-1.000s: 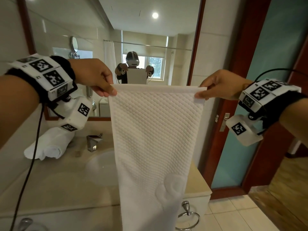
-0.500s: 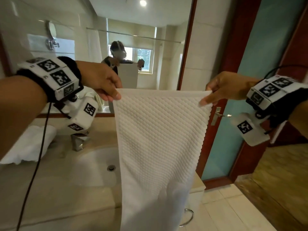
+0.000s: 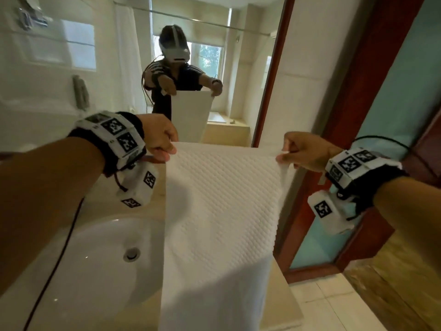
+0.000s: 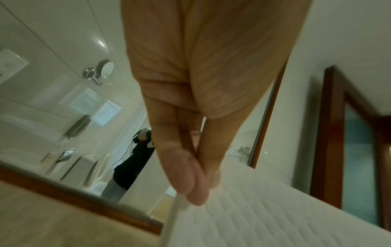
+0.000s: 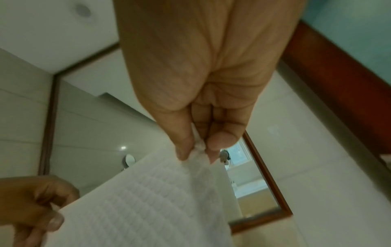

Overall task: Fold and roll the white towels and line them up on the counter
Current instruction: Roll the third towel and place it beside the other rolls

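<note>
A white quilted towel (image 3: 222, 211) hangs from both hands over the right end of the beige counter (image 3: 281, 304), its lower part draping past the counter's front edge. My left hand (image 3: 164, 149) pinches the top left corner between thumb and fingers, seen close in the left wrist view (image 4: 198, 188) with the towel (image 4: 264, 213) below it. My right hand (image 3: 290, 155) pinches the top right corner, which bunches between thumb and fingertips in the right wrist view (image 5: 198, 150). The towel (image 5: 148, 200) stretches from there to the left hand (image 5: 42, 215).
A white oval sink (image 3: 95, 254) is set in the counter left of the towel. The mirror (image 3: 167, 68) behind reflects the person holding the towel. A red-brown door frame (image 3: 372, 91) with teal glass stands right; tiled floor (image 3: 334, 306) lies below.
Both hands have come lower and closer to the counter with the towel. My view has tilted down and right, so the rolled towel and faucet at the left have left the picture.
</note>
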